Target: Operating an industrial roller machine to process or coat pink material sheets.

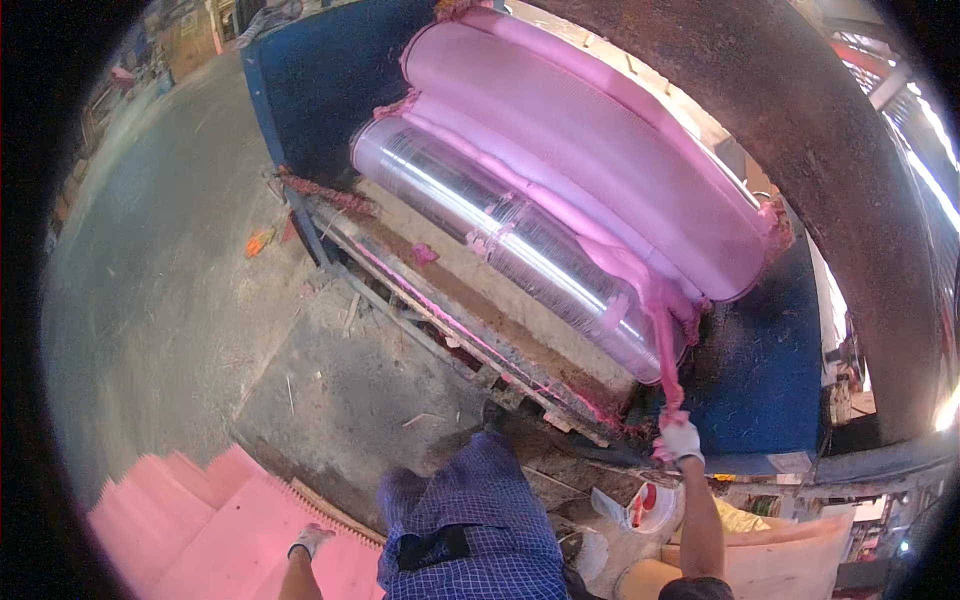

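Note:
Two large rollers fill the upper middle of the head view: a pink-coated roller (580, 140) behind and a shiny metal roller (500, 235) in front. Thick soft pink material (600, 250) is bunched along the gap between them. From its right end a twisted pink strip (667, 360) hangs down to my right hand (680, 440), which wears a white glove and is closed round the strip's lower end. At the lower left, my gloved left hand (312, 538) is over a stack of pink sheets (230, 530), fingers stretched out and holding nothing.
Blue metal side plates (335, 85) flank the rollers, and a trough edge (450, 320) with pink scraps runs in front. A dark curved beam (830, 130) rises at the right. White buckets (655, 508) and flat sheets (770, 550) stand near my right arm. An orange scrap (260, 240) lies on the floor.

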Action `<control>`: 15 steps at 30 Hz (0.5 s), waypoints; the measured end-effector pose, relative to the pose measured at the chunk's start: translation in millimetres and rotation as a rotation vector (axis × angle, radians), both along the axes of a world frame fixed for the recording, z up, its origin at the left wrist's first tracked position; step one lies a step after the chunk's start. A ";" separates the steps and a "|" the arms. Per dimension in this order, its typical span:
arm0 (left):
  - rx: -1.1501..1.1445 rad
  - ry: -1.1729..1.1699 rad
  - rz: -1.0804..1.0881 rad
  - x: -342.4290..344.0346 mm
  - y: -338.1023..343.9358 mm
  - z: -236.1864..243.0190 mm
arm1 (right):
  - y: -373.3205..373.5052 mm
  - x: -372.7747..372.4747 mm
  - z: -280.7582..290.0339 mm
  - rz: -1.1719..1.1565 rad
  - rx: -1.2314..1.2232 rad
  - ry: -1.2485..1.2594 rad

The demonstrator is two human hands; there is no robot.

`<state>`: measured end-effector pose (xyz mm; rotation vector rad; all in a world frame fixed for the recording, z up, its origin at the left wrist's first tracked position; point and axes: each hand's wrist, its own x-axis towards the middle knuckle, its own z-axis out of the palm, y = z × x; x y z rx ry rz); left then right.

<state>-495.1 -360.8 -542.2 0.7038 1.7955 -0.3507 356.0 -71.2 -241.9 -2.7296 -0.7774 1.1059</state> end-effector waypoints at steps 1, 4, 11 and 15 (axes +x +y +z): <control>0.055 -0.042 0.100 27.1 36.4 -13.3 | -7.9 20.0 21.6 -0.029 0.024 -0.037; 0.341 -0.498 0.198 44.8 86.6 -16.9 | 14.0 30.7 17.4 -0.353 0.378 0.522; 0.313 -0.159 -0.163 184.0 285.5 83.7 | 139.6 40.3 -92.3 -0.548 0.703 0.909; 0.298 -0.111 -0.081 187.2 309.3 122.4 | 200.4 -43.9 -122.3 -0.442 0.736 0.800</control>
